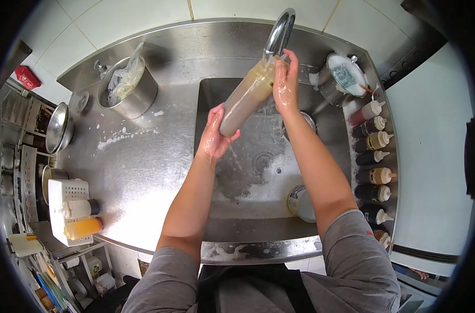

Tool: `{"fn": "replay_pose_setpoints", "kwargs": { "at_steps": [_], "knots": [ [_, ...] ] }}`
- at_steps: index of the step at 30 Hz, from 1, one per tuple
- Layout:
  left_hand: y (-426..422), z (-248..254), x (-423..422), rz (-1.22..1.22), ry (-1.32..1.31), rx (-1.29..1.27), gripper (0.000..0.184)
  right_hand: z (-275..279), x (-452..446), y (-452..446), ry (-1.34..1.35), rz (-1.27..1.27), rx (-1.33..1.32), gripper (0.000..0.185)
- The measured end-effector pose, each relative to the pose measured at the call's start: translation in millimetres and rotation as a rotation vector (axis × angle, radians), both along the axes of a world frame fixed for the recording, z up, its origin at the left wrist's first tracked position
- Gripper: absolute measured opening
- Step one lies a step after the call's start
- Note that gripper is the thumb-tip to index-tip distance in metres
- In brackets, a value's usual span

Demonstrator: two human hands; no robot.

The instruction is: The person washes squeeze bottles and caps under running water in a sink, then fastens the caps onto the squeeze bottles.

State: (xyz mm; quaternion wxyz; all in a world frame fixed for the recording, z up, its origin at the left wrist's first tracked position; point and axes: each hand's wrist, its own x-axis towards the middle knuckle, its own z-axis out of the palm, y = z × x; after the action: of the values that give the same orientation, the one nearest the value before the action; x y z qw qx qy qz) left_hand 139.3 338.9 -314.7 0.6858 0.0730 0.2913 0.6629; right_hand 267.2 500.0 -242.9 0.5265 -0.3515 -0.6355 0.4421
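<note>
A translucent plastic bottle (246, 99) with cloudy liquid inside is tilted over the sink (232, 208), its upper end under the chrome faucet (280, 31). My left hand (212, 138) is wrapped round its lower end. At the upper end, close to the spout, my right hand (286, 86) grips it from the right side. Both hands are wet with suds. Below them, foamy water lies on the sink floor around the drain (262, 161). A white tub (301, 203) lies in the sink's lower right corner.
Several squeeze bottles (375, 141) line the right edge. A steel pot (334, 83) with suds and a green scrubber (344, 75) stands at the back right. On the left are a pot with plastic bags (136, 96), steel bowls (59, 128) and a white basket (60, 208) with two bottles.
</note>
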Motion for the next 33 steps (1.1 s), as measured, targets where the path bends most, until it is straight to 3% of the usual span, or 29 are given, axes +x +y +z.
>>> {"fn": "replay_pose_setpoints", "kwargs": {
  "at_steps": [2,4,6,7,9,10,12,13,14,16,17,18,20,21,23,25,27,29,30,32,33],
  "knots": [
    [-9.0,10.5,9.6,0.275,0.348,0.036,0.034,-13.5,-4.6,-0.2,-0.037,-0.068,-0.007,0.046],
    [-12.9,-3.0,8.7,0.292,0.382,0.105,0.031,-22.3,-12.6,-3.2,-0.071,-0.138,-0.015,0.05],
    [-14.9,-16.0,9.0,0.505,0.68,0.226,0.028,-27.9,-21.6,-12.0,0.114,-0.109,-0.157,0.057],
    [-15.2,-20.4,9.1,0.505,0.681,0.224,0.028,-20.6,-22.5,-18.5,0.048,-0.103,-0.152,0.057],
    [-15.7,-26.2,11.5,0.534,0.323,0.081,0.026,-3.3,-24.4,-28.5,0.001,-0.091,-0.087,0.057],
    [-15.5,-20.9,14.7,0.533,0.321,0.081,0.026,0.2,-24.2,-30.9,-0.046,-0.078,-0.019,0.058],
    [-15.1,-9.5,20.2,0.282,0.115,-0.019,0.036,0.1,-16.5,-30.0,-0.067,-0.07,0.045,0.058],
    [-16.6,-15.1,18.8,0.069,0.156,-0.078,0.053,0.7,-11.0,-28.6,-0.086,-0.058,0.111,0.058],
    [-15.5,-8.5,17.4,0.072,0.154,-0.076,0.053,1.2,-1.8,-29.9,-0.088,-0.055,0.114,0.058],
    [-6.4,4.8,12.8,-0.587,0.16,-0.063,0.063,3.1,20.6,-39.1,0.147,0.264,0.087,0.057],
    [1.1,4.4,20.2,-0.683,0.206,-0.168,0.07,4.8,27.0,-47.3,-0.007,0.228,0.353,0.06],
    [2.1,4.3,25.4,-0.682,0.205,-0.166,0.07,4.3,32.5,-56.9,-0.009,0.229,0.355,0.06],
    [4.0,8.1,32.6,-0.537,0.467,-0.303,0.07,7.4,44.2,-76.6,0.12,0.255,0.256,0.066],
    [3.9,7.3,33.5,-0.54,0.475,-0.295,0.07,11.6,47.4,-88.3,0.25,0.221,0.076,0.077],
    [-7.0,2.4,37.3,-0.36,0.715,-0.187,0.071,-2.2,54.5,-114.7,0.197,0.183,0.05,0.074],
    [-25.2,6.6,45.5,-0.365,0.799,-0.168,0.07,-19.2,64.1,-129.4,0.145,0.136,0.022,0.071],
    [-47.3,9.5,47.3,-0.362,0.876,-0.158,0.07,-31.1,70.8,-141.0,0.119,0.226,-0.228,0.077],
    [-66.2,14.8,40.4,-0.265,1.184,0.197,0.078,-26.9,77.0,-151.9,0.117,0.339,-0.245,0.081],
    [-72.2,17.3,39.0,-0.266,1.186,0.199,0.078,-23.5,79.2,-157.5,0.109,0.455,-0.259,0.084],
    [-87.7,33.3,39.5,-0.237,1.358,0.46,0.088,-18.9,72.5,-182.4,0.142,0.445,-0.292,0.081],
    [-96.3,35.3,43.9,-0.234,1.357,0.456,0.088,-14.7,68.5,-191.2,0.175,0.438,-0.323,0.079]
  ]
}}
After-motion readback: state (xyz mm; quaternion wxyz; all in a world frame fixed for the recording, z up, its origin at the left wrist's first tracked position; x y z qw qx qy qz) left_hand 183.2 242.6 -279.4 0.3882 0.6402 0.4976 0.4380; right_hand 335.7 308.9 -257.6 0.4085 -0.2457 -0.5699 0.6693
